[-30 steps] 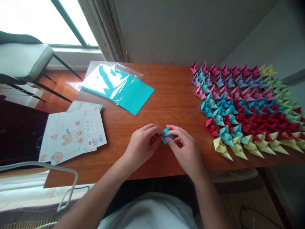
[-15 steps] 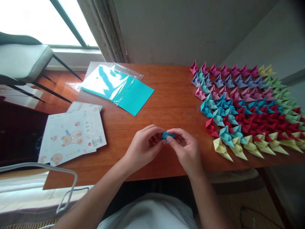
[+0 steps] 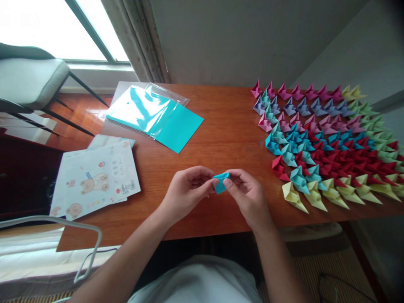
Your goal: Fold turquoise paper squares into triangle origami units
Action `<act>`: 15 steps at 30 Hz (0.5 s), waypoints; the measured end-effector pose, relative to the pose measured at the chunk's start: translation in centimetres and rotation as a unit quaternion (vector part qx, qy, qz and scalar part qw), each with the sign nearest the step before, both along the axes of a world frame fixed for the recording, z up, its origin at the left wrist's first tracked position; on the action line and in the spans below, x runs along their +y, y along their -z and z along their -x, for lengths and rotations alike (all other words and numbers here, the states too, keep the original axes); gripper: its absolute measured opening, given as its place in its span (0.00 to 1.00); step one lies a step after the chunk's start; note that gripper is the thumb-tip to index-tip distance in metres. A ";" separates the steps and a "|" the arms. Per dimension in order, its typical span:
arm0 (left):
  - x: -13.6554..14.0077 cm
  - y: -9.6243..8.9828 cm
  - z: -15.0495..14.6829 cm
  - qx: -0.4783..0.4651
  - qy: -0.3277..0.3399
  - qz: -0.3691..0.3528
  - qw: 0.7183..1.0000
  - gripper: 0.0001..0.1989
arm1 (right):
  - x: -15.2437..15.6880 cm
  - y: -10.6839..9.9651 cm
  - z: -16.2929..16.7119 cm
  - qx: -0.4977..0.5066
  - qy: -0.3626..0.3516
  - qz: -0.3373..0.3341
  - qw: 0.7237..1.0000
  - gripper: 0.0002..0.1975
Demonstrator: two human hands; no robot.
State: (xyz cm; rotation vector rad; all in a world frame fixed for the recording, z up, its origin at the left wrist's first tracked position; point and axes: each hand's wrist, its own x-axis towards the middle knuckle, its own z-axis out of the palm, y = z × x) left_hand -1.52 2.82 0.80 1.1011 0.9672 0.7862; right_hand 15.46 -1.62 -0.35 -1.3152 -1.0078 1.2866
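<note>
A small folded piece of blue paper (image 3: 222, 185) is held over the front of the wooden table, between both hands. My left hand (image 3: 189, 189) pinches its left edge with thumb and fingertips. On the other side my right hand (image 3: 248, 193) grips the right edge, the thumb lying on the near face. The fingers hide part of the folds. To the right stand rows of folded paper figures (image 3: 344, 162) in red, blue, yellow, pink, purple and green. Farther back lies a stack of turquoise paper sheets (image 3: 183, 128), partly inside a clear plastic sleeve (image 3: 142, 107).
Printed packets with a bear drawing (image 3: 97, 181) lie at the table's left end. A grey chair (image 3: 34, 78) is beyond that end, near the window. A white bent tube (image 3: 63, 219) crosses the lower left. The table's front edge (image 3: 205, 236) runs close to my body.
The blue paper has been turned between my fingers, so a larger flat face of it now shows. Both hands stay at nearly the same place.
</note>
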 end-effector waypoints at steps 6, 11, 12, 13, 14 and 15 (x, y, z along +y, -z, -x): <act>-0.3 0.1 0.2 0.051 0.067 -0.032 0.996 0.11 | 0.0 0.5 0.1 -0.034 0.000 -0.022 0.999 0.06; -0.3 0.0 0.3 0.086 0.085 -0.061 0.991 0.10 | -0.1 0.9 0.1 -0.078 -0.004 -0.038 0.996 0.06; -0.3 0.0 0.3 0.086 0.087 -0.054 0.991 0.10 | -0.2 1.0 0.1 -0.088 -0.006 -0.040 0.995 0.06; -0.2 -0.1 0.3 0.083 0.089 -0.043 0.992 0.10 | -0.2 1.0 0.0 -0.097 -0.009 -0.041 0.994 0.06; -0.2 -0.2 0.3 0.076 0.090 -0.028 0.993 0.11 | -0.2 1.0 0.0 -0.103 -0.011 -0.042 0.994 0.07; -0.2 -0.3 0.3 0.066 0.090 -0.011 0.994 0.11 | -0.2 1.0 0.0 -0.104 -0.014 -0.043 0.994 0.07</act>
